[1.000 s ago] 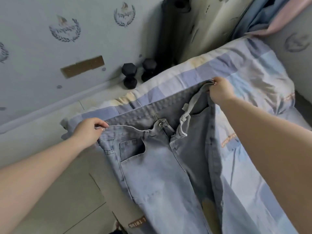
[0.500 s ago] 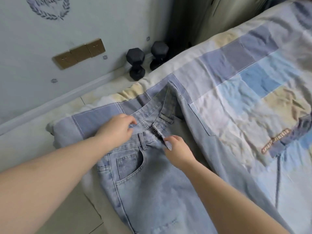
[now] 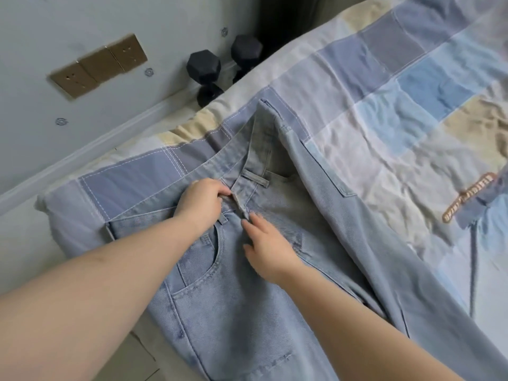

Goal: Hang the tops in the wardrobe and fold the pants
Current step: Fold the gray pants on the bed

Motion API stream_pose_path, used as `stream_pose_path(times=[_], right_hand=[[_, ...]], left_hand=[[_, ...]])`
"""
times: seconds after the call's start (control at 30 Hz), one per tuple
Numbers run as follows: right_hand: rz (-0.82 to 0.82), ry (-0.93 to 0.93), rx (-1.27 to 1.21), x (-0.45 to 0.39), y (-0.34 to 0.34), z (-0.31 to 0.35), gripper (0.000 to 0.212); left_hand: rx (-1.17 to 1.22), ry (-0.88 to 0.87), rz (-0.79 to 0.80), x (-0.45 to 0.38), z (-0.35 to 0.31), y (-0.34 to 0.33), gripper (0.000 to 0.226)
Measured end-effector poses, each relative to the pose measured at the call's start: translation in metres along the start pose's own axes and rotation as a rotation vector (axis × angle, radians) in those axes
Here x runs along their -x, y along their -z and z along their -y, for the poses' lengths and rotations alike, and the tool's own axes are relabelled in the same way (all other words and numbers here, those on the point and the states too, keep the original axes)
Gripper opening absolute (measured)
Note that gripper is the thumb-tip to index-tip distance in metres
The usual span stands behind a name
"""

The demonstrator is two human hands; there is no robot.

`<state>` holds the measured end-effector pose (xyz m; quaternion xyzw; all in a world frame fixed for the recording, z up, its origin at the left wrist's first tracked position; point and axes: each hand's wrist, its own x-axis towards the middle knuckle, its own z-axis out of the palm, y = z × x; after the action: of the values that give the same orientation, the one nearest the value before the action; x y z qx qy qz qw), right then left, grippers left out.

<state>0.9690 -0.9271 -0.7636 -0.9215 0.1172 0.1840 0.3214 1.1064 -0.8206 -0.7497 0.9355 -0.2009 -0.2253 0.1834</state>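
your jeans point(image 3: 247, 312) lie front side up on the bed point(image 3: 384, 111), waist toward the wall, legs running down toward you and off the lower edge of the view. the fly is open at the top and the waistband point(image 3: 192, 169) is spread apart, with the inner lining showing pale in the gap. one belt loop point(image 3: 255, 180) sits flat just above the fly. the front pocket point(image 3: 203, 259) on the left side is visible under your left forearm.

your left hand point(image 3: 204, 199) is at the waistband just left of the fly, fingers curled and pinching the denim edge there. your right hand point(image 3: 265, 248) lies on the jeans just right of the fly, fingertips point(image 3: 254, 217) touching the lower end of the fly placket; the fingers are nearly straight and press on the cloth. whether the thumb grips anything underneath cannot be told. the two hands are close together, not touching.

the right side of the jeans is folded over in a long ridge that runs diagonally across the quilt point(image 3: 412, 78), a patchwork of blue, white and beige squares. a stitched label point(image 3: 467, 199) shows on the quilt near the right edge.

beyond the corner of the bed, two black dumbbells point(image 3: 204, 70) stand on the floor against the wall, side by side. a row of brass-coloured sockets point(image 3: 99, 64) is set in the wall to the left of them. a pale skirting board point(image 3: 82, 149) runs along the base of the wall.
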Motion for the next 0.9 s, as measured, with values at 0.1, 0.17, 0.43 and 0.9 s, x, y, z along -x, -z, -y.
stream_pose_path(times=[0.1, 0.17, 0.43, 0.9], right_hand=[[0.005, -0.073, -0.186, 0.001, 0.004, -0.002, 0.051], [-0.154, -0.163, -0.368, 0.014, 0.010, -0.008, 0.047], [-0.299, -0.408, -0.554, 0.144, 0.012, -0.087, 0.045], [-0.630, -1.237, -1.368, 0.452, -0.089, -0.247, 0.042]], left_hand=[[-0.102, -0.052, -0.116, 0.014, -0.010, -0.009, 0.033], [-0.063, -0.099, -0.219, 0.027, -0.027, -0.014, 0.031], [0.267, -0.235, 0.204, 0.106, -0.135, -0.093, 0.023], [0.509, 0.224, 0.689, 0.297, -0.268, -0.307, 0.030]])
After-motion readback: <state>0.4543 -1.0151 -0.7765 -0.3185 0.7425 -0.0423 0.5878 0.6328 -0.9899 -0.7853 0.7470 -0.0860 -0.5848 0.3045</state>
